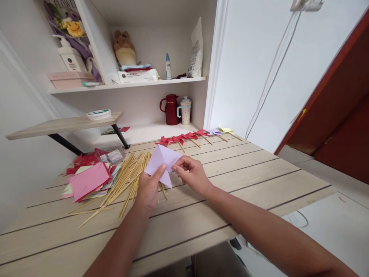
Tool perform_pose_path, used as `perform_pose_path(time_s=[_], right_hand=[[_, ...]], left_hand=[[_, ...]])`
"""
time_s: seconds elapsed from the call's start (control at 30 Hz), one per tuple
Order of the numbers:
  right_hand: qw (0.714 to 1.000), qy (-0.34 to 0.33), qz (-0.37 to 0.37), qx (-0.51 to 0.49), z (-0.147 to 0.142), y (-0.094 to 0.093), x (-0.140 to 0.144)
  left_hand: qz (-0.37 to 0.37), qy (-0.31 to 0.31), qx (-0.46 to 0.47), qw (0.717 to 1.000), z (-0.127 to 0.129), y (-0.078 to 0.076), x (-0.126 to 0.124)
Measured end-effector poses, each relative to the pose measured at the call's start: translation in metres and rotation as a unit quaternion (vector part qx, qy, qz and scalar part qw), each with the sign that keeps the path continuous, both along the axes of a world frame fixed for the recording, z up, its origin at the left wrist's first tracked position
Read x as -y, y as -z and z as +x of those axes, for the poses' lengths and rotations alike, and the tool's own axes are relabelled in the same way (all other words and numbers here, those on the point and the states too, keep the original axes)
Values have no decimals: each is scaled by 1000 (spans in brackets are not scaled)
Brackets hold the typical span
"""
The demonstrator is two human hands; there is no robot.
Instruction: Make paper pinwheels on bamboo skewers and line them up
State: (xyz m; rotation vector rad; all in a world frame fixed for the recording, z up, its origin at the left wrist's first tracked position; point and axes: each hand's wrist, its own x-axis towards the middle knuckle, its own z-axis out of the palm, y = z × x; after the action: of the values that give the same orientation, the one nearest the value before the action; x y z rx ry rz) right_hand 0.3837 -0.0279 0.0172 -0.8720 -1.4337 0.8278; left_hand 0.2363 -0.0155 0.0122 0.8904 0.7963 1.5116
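A lilac sheet of paper (161, 159), folded into points, is held above the wooden table (230, 184) by both hands. My left hand (148, 188) grips its lower left edge with the thumb on top. My right hand (191, 173) pinches its right corner between thumb and fingers. A pile of thin wooden sticks (127, 179) lies just left of my left hand. Beside the sticks sits a stack of coloured paper squares (89, 179), pink on top.
A row of finished paper pinwheels (190, 137), red, lilac and yellow, lies along the table's far edge. Behind stand a red jug (171, 109) and a speckled cup (185, 110). Shelves above hold boxes, a bottle and a plush toy. A raised wooden board (63, 125) juts out at left.
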Motion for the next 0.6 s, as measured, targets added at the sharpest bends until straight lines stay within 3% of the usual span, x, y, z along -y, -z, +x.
perform_pose_path(time_s=[0.17, 0.3, 0.43, 0.6], right_hand=[[994, 96, 43, -8, 9, 0, -3], [984, 157, 83, 21, 22, -6, -8], [987, 97, 99, 82, 30, -10, -12], [994, -9, 64, 88, 30, -10, -12]], left_hand=[[1, -28, -25, 999, -3, 3, -4], [1, -59, -170, 984, -8, 6, -5], [108, -91, -329, 934, -8, 6, -1], [202, -113, -372, 899, -6, 2, 3]])
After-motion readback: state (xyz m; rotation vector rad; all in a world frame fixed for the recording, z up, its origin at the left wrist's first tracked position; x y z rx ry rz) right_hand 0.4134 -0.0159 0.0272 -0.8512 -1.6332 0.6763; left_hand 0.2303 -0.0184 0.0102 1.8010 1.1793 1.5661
